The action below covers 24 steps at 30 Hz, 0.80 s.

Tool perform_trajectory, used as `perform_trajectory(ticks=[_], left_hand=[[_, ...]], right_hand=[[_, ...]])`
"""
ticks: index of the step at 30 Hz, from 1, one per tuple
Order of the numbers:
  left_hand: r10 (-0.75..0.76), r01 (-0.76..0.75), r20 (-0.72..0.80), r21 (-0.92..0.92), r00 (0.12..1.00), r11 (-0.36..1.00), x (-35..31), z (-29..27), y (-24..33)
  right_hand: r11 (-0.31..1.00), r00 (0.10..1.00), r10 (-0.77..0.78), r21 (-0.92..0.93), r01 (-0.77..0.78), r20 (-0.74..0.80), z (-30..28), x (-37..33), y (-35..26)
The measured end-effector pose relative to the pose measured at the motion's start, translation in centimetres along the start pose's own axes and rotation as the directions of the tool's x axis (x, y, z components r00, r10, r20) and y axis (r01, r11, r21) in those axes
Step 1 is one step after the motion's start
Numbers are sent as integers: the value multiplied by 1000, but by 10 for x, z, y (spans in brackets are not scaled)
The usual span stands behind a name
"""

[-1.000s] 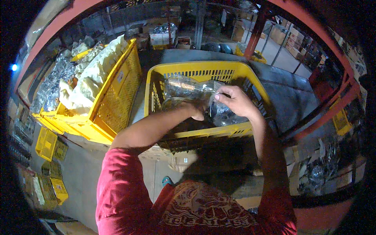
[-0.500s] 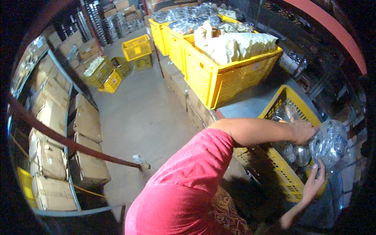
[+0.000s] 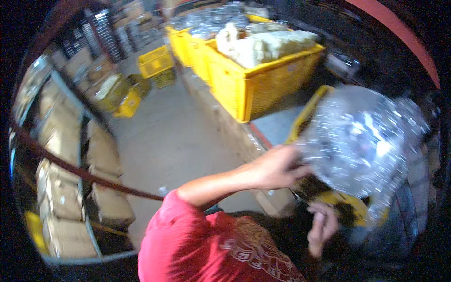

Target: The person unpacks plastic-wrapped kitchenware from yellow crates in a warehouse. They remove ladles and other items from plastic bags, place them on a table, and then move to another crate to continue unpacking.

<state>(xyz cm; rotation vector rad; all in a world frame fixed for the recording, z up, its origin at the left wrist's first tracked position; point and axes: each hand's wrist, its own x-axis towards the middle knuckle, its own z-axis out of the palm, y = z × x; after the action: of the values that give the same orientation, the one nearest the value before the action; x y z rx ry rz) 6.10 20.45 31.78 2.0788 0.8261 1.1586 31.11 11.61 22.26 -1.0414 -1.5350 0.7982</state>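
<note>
A large rounded bundle in shiny clear plastic wrap [image 3: 361, 141] is raised above the yellow crate on the right. What is inside the wrap cannot be made out. My left hand [image 3: 282, 169] is closed on the bundle's left edge, its fingertips partly hidden by blur and plastic. Below the bundle, my right hand [image 3: 323, 224] is apart from it, fingers loosely bent and nothing visible in them. The bundle covers most of the yellow crate [image 3: 307, 115], whose left rim and near side show. A loose tail of plastic hangs from the bundle's lower right.
Large yellow crates [image 3: 268, 89] stand on the bench ahead, filled with plastic-wrapped items and pale packets. Smaller yellow crates [image 3: 155, 61] rest on the floor farther off. Cardboard boxes [image 3: 61, 183] line the left shelf, and a dark red bar [image 3: 89, 174] crosses in front.
The wrapped bundle has come up out of the crate area, nearer to me. My left hand has drawn back left with it; my right hand has moved left, away from the plastic.
</note>
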Motion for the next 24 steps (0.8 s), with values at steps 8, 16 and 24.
perform_trajectory(ticks=[8, 16, 24], left_hand=[[-387, 322, -251, -262, 888, 910, -86, -19, -48], [-281, 189, -442, -240, 852, 952, -139, -61, -81], [-118, 16, -390, -254, 913, 967, -148, -85, -88]], right_hand=[[916, 935, 129, 321, -240, 330, 138, -28, 61], [464, 908, 316, 790, -400, 274, 318, -48, 47], [822, 962, 268, 532, -204, -46, 325, -15, 18]])
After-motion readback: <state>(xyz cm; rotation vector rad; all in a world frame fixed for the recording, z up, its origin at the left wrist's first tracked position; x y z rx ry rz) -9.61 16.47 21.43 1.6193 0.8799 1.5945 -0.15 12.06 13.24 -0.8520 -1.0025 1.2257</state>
